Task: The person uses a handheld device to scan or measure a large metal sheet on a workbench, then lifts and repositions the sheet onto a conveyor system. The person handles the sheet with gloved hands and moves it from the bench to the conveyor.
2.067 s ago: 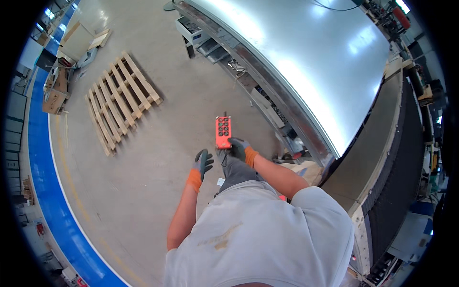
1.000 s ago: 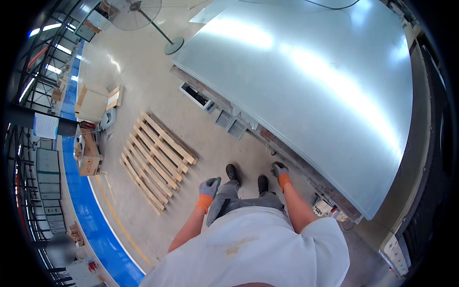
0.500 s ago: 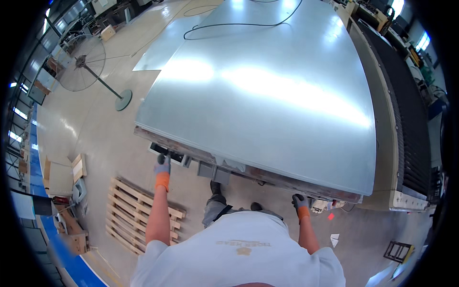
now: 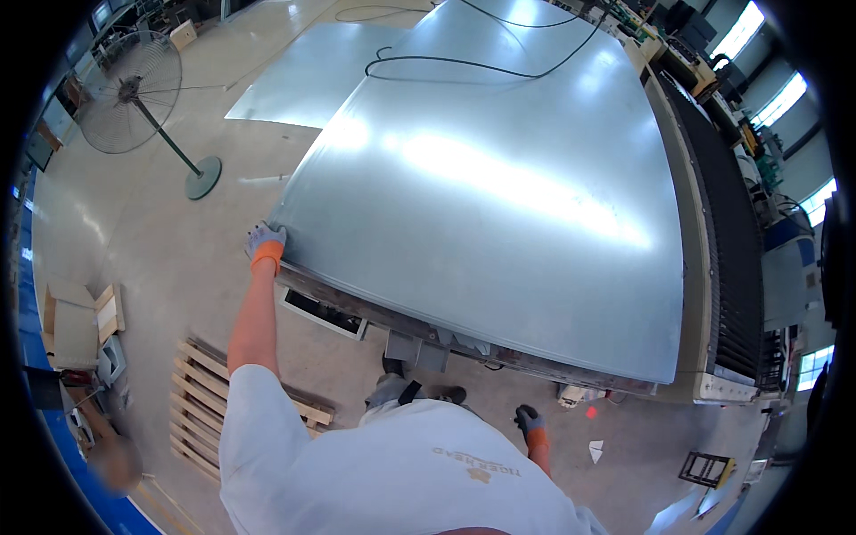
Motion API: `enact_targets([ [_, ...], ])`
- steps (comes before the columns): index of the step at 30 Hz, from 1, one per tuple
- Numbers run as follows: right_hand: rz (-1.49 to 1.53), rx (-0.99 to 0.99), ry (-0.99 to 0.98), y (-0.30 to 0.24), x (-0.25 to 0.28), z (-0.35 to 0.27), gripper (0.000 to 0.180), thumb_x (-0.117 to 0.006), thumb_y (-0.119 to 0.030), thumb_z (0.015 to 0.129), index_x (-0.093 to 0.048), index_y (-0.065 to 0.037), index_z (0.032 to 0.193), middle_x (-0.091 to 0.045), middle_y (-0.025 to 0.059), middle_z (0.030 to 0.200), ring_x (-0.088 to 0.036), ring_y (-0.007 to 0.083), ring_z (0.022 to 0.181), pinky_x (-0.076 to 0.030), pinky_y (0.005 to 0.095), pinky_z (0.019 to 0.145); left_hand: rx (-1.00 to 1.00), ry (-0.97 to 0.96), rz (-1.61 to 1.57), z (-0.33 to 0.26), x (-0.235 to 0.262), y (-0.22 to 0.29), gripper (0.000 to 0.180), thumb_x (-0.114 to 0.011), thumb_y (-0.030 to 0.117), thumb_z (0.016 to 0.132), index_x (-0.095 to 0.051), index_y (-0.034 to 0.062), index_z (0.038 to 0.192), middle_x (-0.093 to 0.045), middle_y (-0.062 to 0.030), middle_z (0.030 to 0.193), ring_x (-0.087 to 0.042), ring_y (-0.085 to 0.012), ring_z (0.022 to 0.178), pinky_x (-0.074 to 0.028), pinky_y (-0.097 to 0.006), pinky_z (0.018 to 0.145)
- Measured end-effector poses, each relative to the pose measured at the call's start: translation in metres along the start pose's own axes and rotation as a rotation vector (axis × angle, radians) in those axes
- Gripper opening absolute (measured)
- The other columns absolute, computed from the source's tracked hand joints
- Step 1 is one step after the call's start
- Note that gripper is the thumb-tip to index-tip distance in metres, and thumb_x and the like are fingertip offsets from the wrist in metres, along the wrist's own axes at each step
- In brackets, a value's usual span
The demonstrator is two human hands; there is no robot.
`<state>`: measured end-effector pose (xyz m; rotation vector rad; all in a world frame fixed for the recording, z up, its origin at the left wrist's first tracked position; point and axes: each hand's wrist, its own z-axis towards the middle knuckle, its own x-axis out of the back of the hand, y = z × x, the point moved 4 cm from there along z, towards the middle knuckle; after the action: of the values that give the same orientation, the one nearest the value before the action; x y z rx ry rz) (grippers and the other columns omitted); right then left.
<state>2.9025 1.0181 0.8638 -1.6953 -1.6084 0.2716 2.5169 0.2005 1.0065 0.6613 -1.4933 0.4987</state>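
Note:
A large stack of shiny metal sheets (image 4: 464,214) lies in front of me, its near edge facing my body. My left hand (image 4: 265,241), in a grey glove with an orange cuff, is closed over the near left corner of the top sheet; some of its fingertips are hard to make out. Lower right, my right hand (image 4: 530,419) hangs beside my body, apart from the stack. It wears a dark-palmed glove with an orange cuff, its fingers loosely bent and slightly apart, holding nothing.
A wooden pallet (image 4: 198,406) lies on the floor to my left. Beyond it stands a fan (image 4: 203,178) on a round base. A long machine with a black ribbed side (image 4: 727,232) borders the stack's right. A black cable (image 4: 464,62) crosses the sheets' far part.
My left hand has moved up and left from the box below the near edge to the sheet's corner. My right hand has dropped lower, away from the edge. My body has turned slightly.

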Motion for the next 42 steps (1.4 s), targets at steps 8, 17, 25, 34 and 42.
enact_targets([
  [8, 0.062, -0.401, 0.012, 0.127, 0.001, -0.038, 0.030, -0.072, -0.033, 0.093, -0.070, -0.013, 0.115, -0.072, 0.0066, 0.092, -0.070, 0.0254, 0.073, -0.051, 0.0379, 0.059, -0.163, -0.116, -0.019, 0.017, 0.017, 0.000, 0.054, -0.062, 0.048, 0.088, -0.074, 0.0013, 0.113, -0.070, -0.0243, 0.121, -0.067, -0.0414, 0.113, -0.053, -0.049, 0.098],
  [17, -0.008, -0.505, -0.158, 0.164, -0.046, 0.030, 0.028, -0.069, -0.036, 0.095, -0.069, -0.017, 0.115, -0.070, 0.0071, 0.091, -0.070, 0.0293, 0.078, -0.051, 0.0446, 0.061, -0.029, -0.129, -0.174, 0.038, 0.006, -0.035, 0.043, -0.056, 0.036, 0.091, -0.074, 0.0036, 0.111, -0.072, -0.0219, 0.118, -0.068, -0.0415, 0.108, -0.054, -0.047, 0.097],
  [25, 0.127, -0.396, -0.203, 0.086, -0.035, 0.098, 0.030, -0.067, -0.035, 0.096, -0.066, -0.018, 0.121, -0.071, 0.0088, 0.097, -0.069, 0.0289, 0.078, -0.052, 0.0451, 0.063, -0.051, -0.334, -0.527, 0.055, -0.023, -0.091, 0.028, -0.053, 0.013, 0.087, -0.077, 0.0082, 0.100, -0.074, -0.0115, 0.090, -0.071, -0.0239, 0.081, -0.058, -0.038, 0.070],
  [34, 0.114, -0.157, 0.044, -0.077, -0.173, 0.008, 0.026, -0.065, -0.022, 0.099, -0.067, -0.013, 0.123, -0.073, 0.0099, 0.098, -0.071, 0.0259, 0.078, -0.055, 0.0365, 0.062, -0.023, -0.647, -1.227, 0.061, -0.065, -0.128, 0.027, -0.060, 0.006, 0.088, -0.076, 0.0107, 0.108, -0.072, -0.0011, 0.091, -0.065, -0.0118, 0.076, -0.055, -0.027, 0.069],
  [42, -0.653, 0.830, -0.310, -0.337, -0.462, -0.127, 0.040, -0.077, -0.020, 0.088, -0.070, -0.010, 0.126, -0.075, 0.0128, 0.110, -0.072, 0.0295, 0.095, -0.055, 0.0400, 0.089, -0.027, -0.780, -1.419, 0.037, -0.092, -0.141, 0.037, -0.074, 0.016, 0.092, -0.069, 0.0056, 0.128, -0.072, -0.0038, 0.113, -0.068, -0.0125, 0.096, -0.058, -0.030, 0.083],
])
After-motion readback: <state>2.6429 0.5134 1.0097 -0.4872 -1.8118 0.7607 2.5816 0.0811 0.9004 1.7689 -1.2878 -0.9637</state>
